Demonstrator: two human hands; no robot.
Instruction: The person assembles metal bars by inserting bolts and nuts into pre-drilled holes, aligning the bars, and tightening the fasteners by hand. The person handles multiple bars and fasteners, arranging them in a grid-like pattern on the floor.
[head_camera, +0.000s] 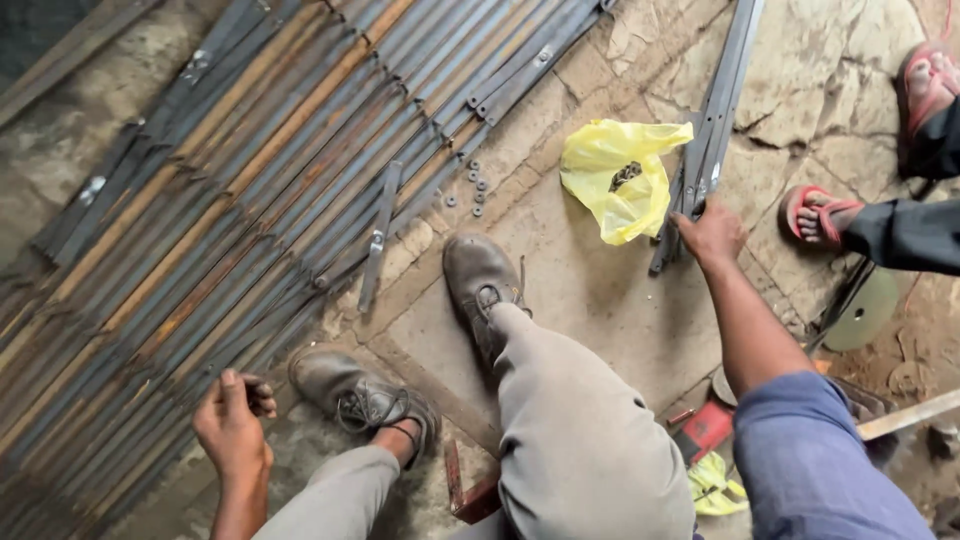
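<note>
My right hand (712, 232) is stretched forward and grips the near end of a bundle of flat metal strips (712, 130) lying on the stone floor, just right of a yellow plastic bag (618, 176). My left hand (233, 418) hovers low at the near edge of a large spread of long flat metal bars (250, 170), fingers curled, holding nothing that I can see. My two worn brown shoes (480, 285) stand between the hands. One loose short strip (378, 235) lies on top of the bars.
Several small nuts or washers (474, 190) lie by the bars. Another person's feet in red sandals (820, 215) stand at the right. A round disc (862, 310), a red object (706, 428) and another yellow bag (714, 485) lie near my right leg.
</note>
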